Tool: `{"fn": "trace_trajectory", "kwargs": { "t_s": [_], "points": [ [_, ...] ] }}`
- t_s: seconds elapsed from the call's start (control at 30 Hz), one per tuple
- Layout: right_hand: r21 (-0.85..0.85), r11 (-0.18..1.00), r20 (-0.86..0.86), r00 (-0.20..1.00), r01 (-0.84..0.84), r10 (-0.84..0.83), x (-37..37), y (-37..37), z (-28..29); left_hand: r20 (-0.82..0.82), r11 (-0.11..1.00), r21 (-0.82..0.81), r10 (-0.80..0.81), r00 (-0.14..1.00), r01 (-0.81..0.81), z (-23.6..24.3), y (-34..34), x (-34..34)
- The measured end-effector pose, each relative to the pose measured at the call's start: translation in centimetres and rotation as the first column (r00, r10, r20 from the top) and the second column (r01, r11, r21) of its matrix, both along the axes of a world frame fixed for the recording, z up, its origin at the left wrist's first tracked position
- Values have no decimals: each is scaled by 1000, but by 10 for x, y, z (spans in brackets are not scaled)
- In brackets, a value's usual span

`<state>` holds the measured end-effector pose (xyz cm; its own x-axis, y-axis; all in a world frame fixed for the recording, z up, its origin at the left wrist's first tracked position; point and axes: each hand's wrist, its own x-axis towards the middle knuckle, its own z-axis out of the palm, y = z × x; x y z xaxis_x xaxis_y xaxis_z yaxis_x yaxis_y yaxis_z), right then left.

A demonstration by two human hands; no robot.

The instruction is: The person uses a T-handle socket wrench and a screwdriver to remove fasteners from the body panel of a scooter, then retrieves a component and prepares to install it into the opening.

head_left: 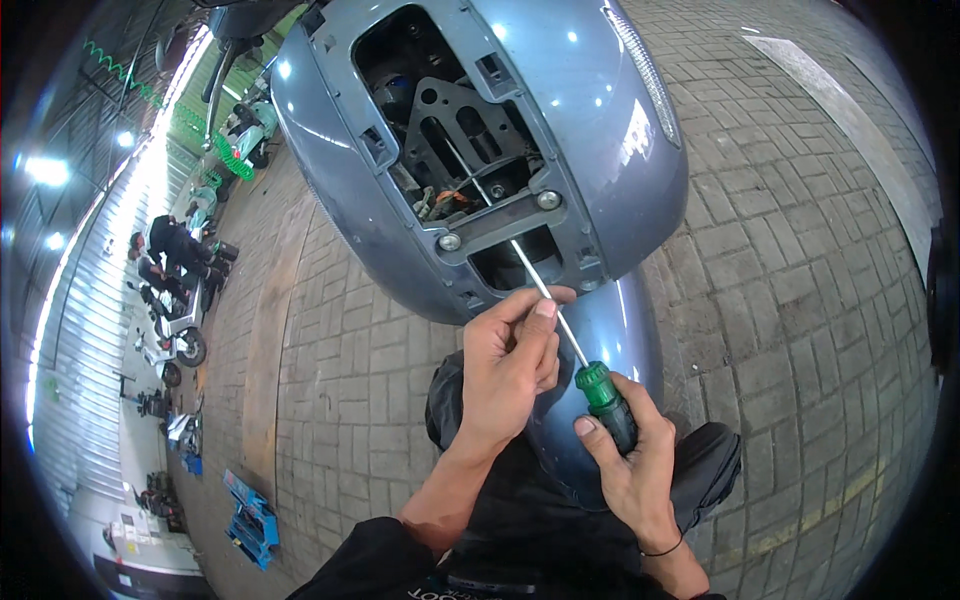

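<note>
My right hand (635,450) is wrapped round the green handle of a long screwdriver (569,335). Its thin metal shaft slants up and away, passing into the lower opening of a scooter's grey-blue front body (360,220). My left hand (512,365) pinches the shaft between thumb and fingers, just short of the opening. Behind the upper opening, a dark metal bracket (470,125) with slots shows, beside orange and dark wiring (450,203). Two round bolts (548,200) sit on the bar between the openings. Where the screwdriver's tip rests, I cannot make out.
Below the body, the scooter's shiny front fender (625,330) stands between my knees. A blue metal stand (250,520) is on the paved floor at lower left. Further left, people in dark clothes (180,250) are by a white scooter (185,335). A green coiled hose (232,160) hangs beyond.
</note>
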<state>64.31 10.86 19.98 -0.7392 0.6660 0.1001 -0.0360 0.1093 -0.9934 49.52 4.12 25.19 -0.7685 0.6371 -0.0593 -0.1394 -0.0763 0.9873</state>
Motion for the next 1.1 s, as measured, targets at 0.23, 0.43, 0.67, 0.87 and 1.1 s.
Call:
{"fn": "trace_trajectory", "kwargs": {
  "t_s": [0.23, 0.43, 0.67, 0.87, 1.1],
  "points": [
    [-24, 997, -46, 996, -71, 70, -21, 14, 10, -99, 1000, -19, 6, 995, -8, -7, -3, -5],
    [157, 987, 2, 1000, -22, 22, -25, 33, 6, -452, 980, -186, -23, 892, -69, -5, -1, -18],
    [331, 937, -121, 989, 116, -79, -35, 27, -12, -907, 846, 366, 418, 57, -389, 84, -47, -68],
    [386, 921, 35, 996, 59, -78, -26, 10, -11, -601, 750, -158, -590, -539, -643, 167, -22, -159],
    [336, 942, 134, 990, -1, -46, -14, 15, -3, -257, 496, -393, -868, -425, -774, 229, 20, -166]
  ]
}}
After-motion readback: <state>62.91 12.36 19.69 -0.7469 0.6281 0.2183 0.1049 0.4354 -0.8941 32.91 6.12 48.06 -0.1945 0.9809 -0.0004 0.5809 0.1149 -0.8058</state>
